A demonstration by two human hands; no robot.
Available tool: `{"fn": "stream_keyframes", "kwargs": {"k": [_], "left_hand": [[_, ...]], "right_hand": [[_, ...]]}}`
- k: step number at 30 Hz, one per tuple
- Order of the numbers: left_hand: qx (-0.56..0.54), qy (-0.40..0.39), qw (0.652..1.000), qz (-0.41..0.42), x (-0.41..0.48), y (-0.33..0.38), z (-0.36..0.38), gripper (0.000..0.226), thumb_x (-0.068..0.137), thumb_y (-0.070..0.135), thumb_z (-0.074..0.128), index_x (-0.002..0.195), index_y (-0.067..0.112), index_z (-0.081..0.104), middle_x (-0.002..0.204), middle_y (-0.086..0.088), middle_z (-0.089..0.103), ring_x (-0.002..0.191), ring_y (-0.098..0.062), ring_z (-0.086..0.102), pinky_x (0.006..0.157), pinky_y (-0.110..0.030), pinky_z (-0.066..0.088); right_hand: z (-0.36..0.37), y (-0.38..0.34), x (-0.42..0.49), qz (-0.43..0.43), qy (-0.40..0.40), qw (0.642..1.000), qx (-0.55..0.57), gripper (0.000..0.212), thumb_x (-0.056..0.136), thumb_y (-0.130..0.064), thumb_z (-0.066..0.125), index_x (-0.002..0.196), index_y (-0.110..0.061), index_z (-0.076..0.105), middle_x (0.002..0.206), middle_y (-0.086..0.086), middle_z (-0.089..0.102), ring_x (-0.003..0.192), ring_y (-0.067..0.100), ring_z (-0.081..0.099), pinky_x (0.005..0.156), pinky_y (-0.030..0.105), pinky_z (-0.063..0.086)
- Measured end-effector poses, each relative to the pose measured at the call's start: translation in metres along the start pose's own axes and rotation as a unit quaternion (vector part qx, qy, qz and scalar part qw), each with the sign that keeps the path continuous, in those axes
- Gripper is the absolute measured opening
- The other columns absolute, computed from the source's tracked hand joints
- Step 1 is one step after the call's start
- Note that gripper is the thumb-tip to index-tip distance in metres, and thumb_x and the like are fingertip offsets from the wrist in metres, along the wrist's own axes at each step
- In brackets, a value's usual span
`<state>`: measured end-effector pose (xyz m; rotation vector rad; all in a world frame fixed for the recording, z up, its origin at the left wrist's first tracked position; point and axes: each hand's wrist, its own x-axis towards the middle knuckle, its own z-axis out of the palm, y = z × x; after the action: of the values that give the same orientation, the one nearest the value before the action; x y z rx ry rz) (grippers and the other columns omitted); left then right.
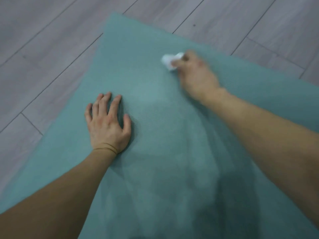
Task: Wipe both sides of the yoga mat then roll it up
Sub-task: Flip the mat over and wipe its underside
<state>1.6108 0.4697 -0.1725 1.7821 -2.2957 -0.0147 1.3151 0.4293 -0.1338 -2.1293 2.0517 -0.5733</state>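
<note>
A teal yoga mat (155, 118) lies flat on a grey plank floor (43, 49). The right hand (195, 75) grips a crumpled white wipe (168, 61) near its far edge, while the left hand (107, 121) presses flat, fingers spread. One-handed bracing may let the mat slide or bunch.

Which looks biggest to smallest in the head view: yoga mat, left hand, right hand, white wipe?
1. yoga mat
2. left hand and right hand: alike, the right farther and blurred, so unranked
3. white wipe
</note>
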Motion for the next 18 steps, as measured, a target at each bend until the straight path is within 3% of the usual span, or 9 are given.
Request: {"fn": "stream_keyframes", "kwargs": {"k": [2, 4, 7, 9, 10, 11, 13, 16, 18], "left_hand": [[0.005, 0.002, 1.0, 0.0, 0.0, 0.0, 0.0, 0.061, 0.094, 0.046, 0.048, 0.149, 0.021, 0.052, 0.156, -0.008, 0.046, 0.151, -0.031, 0.035, 0.125, -0.056, 0.02], [0.007, 0.001, 1.0, 0.004, 0.001, 0.0, 0.0, 0.06, 0.094, 0.045, 0.048, 0.149, 0.021, 0.053, 0.156, -0.009, 0.047, 0.151, -0.031, 0.036, 0.124, -0.056, 0.021], [0.002, 0.0, 1.0, 0.006, 0.002, 0.0, 0.0, 0.058, 0.095, 0.042, 0.048, 0.148, 0.019, 0.053, 0.155, -0.011, 0.047, 0.149, -0.033, 0.037, 0.123, -0.057, 0.022], [-0.002, 0.004, 1.0, 0.009, 0.002, -0.002, 0.001, 0.058, 0.094, 0.039, 0.048, 0.148, 0.018, 0.054, 0.156, -0.012, 0.047, 0.148, -0.035, 0.038, 0.123, -0.058, 0.024], [-0.006, 0.006, 1.0, 0.01, 0.001, -0.002, 0.001, 0.058, 0.094, 0.039, 0.048, 0.148, 0.018, 0.054, 0.155, -0.012, 0.048, 0.148, -0.035, 0.039, 0.122, -0.058, 0.024], [-0.009, 0.009, 1.0, 0.01, 0.001, -0.002, 0.0, 0.057, 0.095, 0.038, 0.048, 0.147, 0.018, 0.055, 0.155, -0.012, 0.048, 0.148, -0.034, 0.039, 0.122, -0.058, 0.024], [-0.012, 0.016, 1.0, 0.008, 0.002, -0.001, 0.0, 0.054, 0.096, 0.038, 0.049, 0.146, 0.018, 0.056, 0.153, -0.011, 0.049, 0.147, -0.034, 0.04, 0.122, -0.058, 0.025], [-0.015, 0.021, 1.0, 0.008, 0.002, 0.0, 0.001, 0.053, 0.096, 0.038, 0.05, 0.145, 0.018, 0.057, 0.152, -0.011, 0.05, 0.147, -0.034, 0.041, 0.122, -0.057, 0.025], [-0.014, 0.018, 1.0, 0.009, 0.002, 0.0, 0.001, 0.054, 0.096, 0.038, 0.05, 0.145, 0.018, 0.056, 0.153, -0.011, 0.049, 0.147, -0.034, 0.04, 0.123, -0.057, 0.024]], "right_hand": [[-0.004, 0.015, 0.021, 0.194, 0.095, 0.976, -0.005, 0.036, 0.105, -0.025, 0.044, 0.136, -0.019, 0.062, 0.126, 0.015, 0.056, 0.098, 0.034, 0.062, 0.084, 0.039, 0.046], [0.007, -0.013, 0.014, 0.211, 0.088, 0.973, 0.012, 0.041, 0.103, -0.009, 0.044, 0.14, -0.017, 0.06, 0.127, 0.021, 0.055, 0.091, 0.036, 0.06, 0.08, 0.045, 0.047], [0.035, -0.077, -0.037, -0.03, -0.049, 0.993, 0.108, 0.036, 0.101, -0.012, 0.053, 0.134, -0.017, 0.068, 0.117, 0.018, 0.061, 0.089, 0.043, 0.066, 0.076, 0.048, 0.056], [0.034, -0.094, -0.061, -0.203, -0.131, 0.961, 0.136, 0.034, 0.102, -0.017, 0.056, 0.133, -0.021, 0.069, 0.113, 0.013, 0.063, 0.087, 0.039, 0.067, 0.074, 0.046, 0.058], [0.027, -0.083, -0.056, -0.237, -0.139, 0.953, 0.128, 0.033, 0.103, -0.019, 0.056, 0.132, -0.023, 0.07, 0.113, 0.012, 0.063, 0.088, 0.038, 0.066, 0.074, 0.045, 0.058], [0.02, -0.068, -0.04, -0.218, -0.118, 0.964, 0.099, 0.033, 0.104, -0.022, 0.054, 0.133, -0.025, 0.069, 0.117, 0.012, 0.063, 0.092, 0.038, 0.067, 0.077, 0.044, 0.058], [0.005, -0.027, 0.005, -0.053, -0.03, 0.998, 0.025, 0.036, 0.109, -0.03, 0.047, 0.139, -0.024, 0.066, 0.131, 0.014, 0.062, 0.11, 0.039, 0.064, 0.092, 0.04, 0.053], [-0.008, 0.014, 0.047, 0.214, 0.124, 0.969, -0.004, 0.032, 0.109, -0.022, 0.043, 0.133, -0.014, 0.062, 0.121, 0.005, 0.063, 0.108, 0.03, 0.061, 0.094, 0.037, 0.048], [0.007, -0.006, 0.044, 0.232, 0.114, 0.966, 0.01, 0.036, 0.105, -0.019, 0.045, 0.135, -0.013, 0.063, 0.117, 0.005, 0.065, 0.102, 0.031, 0.063, 0.092, 0.039, 0.051]]}}
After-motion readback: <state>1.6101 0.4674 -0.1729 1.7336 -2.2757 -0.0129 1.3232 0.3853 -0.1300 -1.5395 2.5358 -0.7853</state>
